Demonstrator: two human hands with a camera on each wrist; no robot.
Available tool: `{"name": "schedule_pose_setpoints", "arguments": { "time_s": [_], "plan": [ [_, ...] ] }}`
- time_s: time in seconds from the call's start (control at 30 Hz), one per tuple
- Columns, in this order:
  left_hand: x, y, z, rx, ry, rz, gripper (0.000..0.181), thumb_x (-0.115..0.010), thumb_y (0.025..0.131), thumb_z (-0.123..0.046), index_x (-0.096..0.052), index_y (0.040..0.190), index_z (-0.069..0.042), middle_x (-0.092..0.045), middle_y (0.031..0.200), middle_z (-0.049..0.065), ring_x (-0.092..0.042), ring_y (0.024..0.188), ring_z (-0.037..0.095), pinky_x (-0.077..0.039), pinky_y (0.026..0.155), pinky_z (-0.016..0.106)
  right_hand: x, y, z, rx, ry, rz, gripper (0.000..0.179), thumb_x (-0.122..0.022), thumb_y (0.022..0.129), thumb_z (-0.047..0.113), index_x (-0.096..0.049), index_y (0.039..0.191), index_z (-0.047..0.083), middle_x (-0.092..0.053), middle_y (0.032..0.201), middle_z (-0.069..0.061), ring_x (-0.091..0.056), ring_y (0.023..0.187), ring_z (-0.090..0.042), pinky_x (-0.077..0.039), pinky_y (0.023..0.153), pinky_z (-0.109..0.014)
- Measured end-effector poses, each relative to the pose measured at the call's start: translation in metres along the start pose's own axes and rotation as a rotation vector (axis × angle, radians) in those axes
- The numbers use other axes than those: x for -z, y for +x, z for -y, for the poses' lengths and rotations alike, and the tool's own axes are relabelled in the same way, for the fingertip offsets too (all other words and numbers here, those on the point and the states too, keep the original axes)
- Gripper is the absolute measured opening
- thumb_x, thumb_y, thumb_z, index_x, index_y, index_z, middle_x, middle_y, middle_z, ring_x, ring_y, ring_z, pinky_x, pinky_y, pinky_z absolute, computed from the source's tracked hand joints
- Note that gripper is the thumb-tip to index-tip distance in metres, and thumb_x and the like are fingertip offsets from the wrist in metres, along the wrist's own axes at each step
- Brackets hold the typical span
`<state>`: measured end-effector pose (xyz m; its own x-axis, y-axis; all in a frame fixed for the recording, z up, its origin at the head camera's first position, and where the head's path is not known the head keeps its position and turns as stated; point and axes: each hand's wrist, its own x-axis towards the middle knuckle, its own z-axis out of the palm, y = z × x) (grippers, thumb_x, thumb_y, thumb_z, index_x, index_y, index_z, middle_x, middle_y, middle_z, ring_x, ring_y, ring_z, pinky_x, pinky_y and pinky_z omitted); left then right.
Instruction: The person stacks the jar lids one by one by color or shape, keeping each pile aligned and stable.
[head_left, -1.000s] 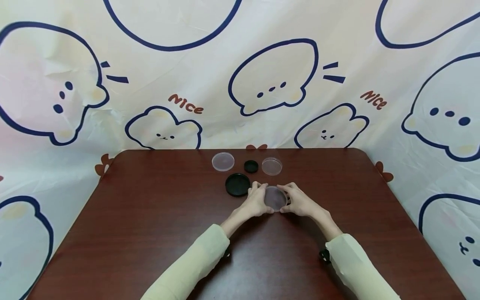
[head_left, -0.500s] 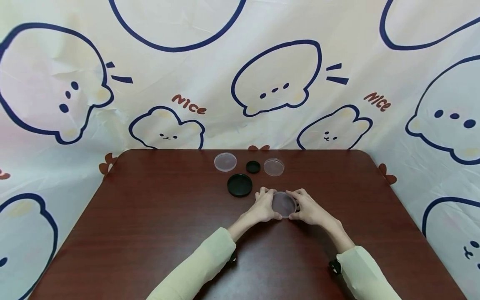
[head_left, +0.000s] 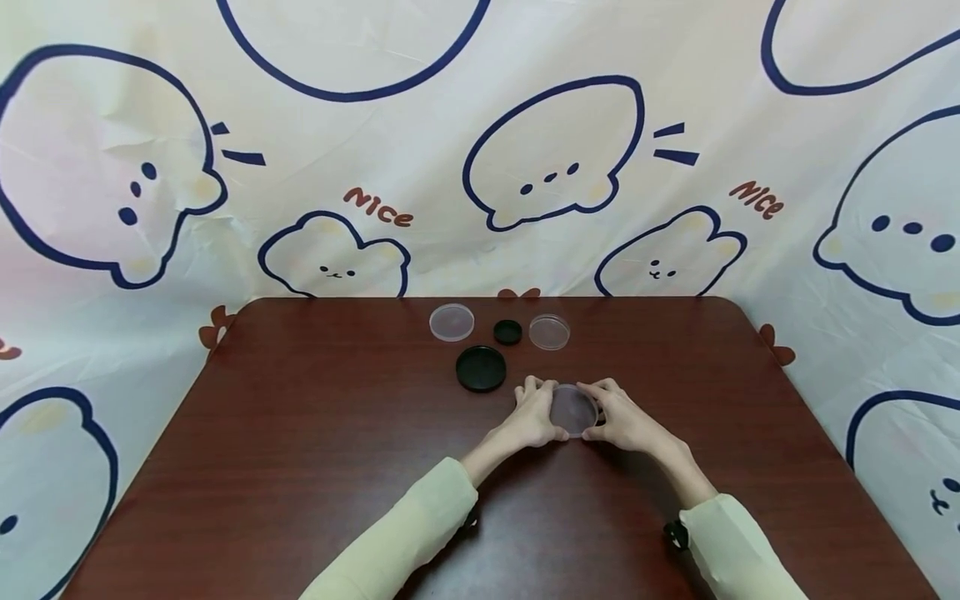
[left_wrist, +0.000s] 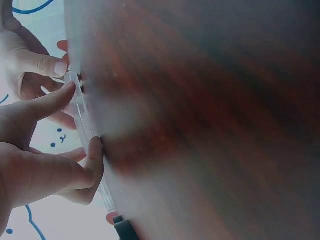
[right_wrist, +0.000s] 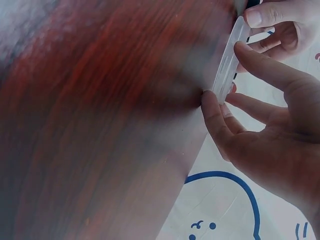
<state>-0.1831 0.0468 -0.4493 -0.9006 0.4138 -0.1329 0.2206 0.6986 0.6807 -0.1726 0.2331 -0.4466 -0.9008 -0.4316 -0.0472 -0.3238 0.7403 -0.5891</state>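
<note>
A clear round petri dish (head_left: 574,411) is held low at the table between both hands. My left hand (head_left: 532,414) grips its left side, the thumb on the near rim and the fingers around the far side. On the opposite side my right hand (head_left: 618,416) pinches the rim between thumb and fingers. Seen edge-on in the right wrist view, the dish (right_wrist: 230,62) is shallow and has a double rim, with fingertips reaching down to the tabletop. A larger black round dish (head_left: 481,369) lies just beyond my left hand.
Behind, a clear round dish (head_left: 452,322), a small black round dish (head_left: 507,332) and another clear petri dish (head_left: 550,332) lie near the far edge of the brown table (head_left: 337,433). A cartoon-printed curtain (head_left: 435,150) hangs behind the table.
Both hands have shifted the petri dish a little to the right and toward me, away from the black dish. Over the last half second they hardly move. The other dishes stay in place.
</note>
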Motion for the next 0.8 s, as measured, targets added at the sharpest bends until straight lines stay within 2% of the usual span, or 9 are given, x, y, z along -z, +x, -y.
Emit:
{"name": "schedule_pose_setpoints", "arguments": {
  "time_s": [0.2, 0.43, 0.6, 0.8],
  "plan": [
    [-0.0015, 0.0001, -0.0024, 0.015, 0.002, 0.011, 0.077, -0.083, 0.077, -0.015, -0.043, 0.141, -0.002, -0.034, 0.136, 0.020, -0.030, 0.124, 0.038, -0.043, 0.094, 0.044, -0.0011, 0.0000, -0.0017, -0.023, -0.013, 0.004, 0.072, -0.080, 0.076, 0.002, -0.044, 0.137, -0.012, -0.045, 0.120, -0.024, -0.046, 0.098, -0.032, -0.047, 0.077, -0.037],
    [-0.0051, -0.0025, -0.0012, 0.020, 0.033, 0.018, 0.078, -0.084, 0.076, -0.015, -0.043, 0.140, 0.000, -0.034, 0.133, 0.021, -0.030, 0.122, 0.038, -0.043, 0.094, 0.044, -0.0069, -0.0014, 0.0009, -0.023, -0.028, 0.008, 0.074, -0.081, 0.075, 0.002, -0.044, 0.138, -0.012, -0.045, 0.120, -0.024, -0.043, 0.093, -0.029, -0.041, 0.075, -0.037],
    [-0.0045, -0.0026, -0.0013, 0.007, 0.027, 0.016, 0.078, -0.086, 0.074, -0.014, -0.045, 0.139, 0.001, -0.034, 0.131, 0.022, -0.031, 0.120, 0.039, -0.044, 0.093, 0.044, -0.0060, -0.0020, 0.0047, -0.017, -0.061, 0.007, 0.075, -0.081, 0.075, 0.001, -0.043, 0.137, -0.013, -0.045, 0.121, -0.025, -0.042, 0.103, -0.036, -0.042, 0.082, -0.045],
    [-0.0017, -0.0010, 0.0005, -0.002, -0.002, 0.013, 0.086, -0.084, 0.076, -0.013, -0.036, 0.145, 0.003, -0.033, 0.135, 0.023, -0.030, 0.121, 0.040, -0.044, 0.093, 0.046, -0.0040, -0.0001, 0.0057, 0.001, -0.068, -0.018, 0.074, -0.081, 0.074, 0.000, -0.043, 0.136, -0.015, -0.046, 0.121, -0.026, -0.042, 0.104, -0.038, -0.041, 0.084, -0.047]
  ]
}}
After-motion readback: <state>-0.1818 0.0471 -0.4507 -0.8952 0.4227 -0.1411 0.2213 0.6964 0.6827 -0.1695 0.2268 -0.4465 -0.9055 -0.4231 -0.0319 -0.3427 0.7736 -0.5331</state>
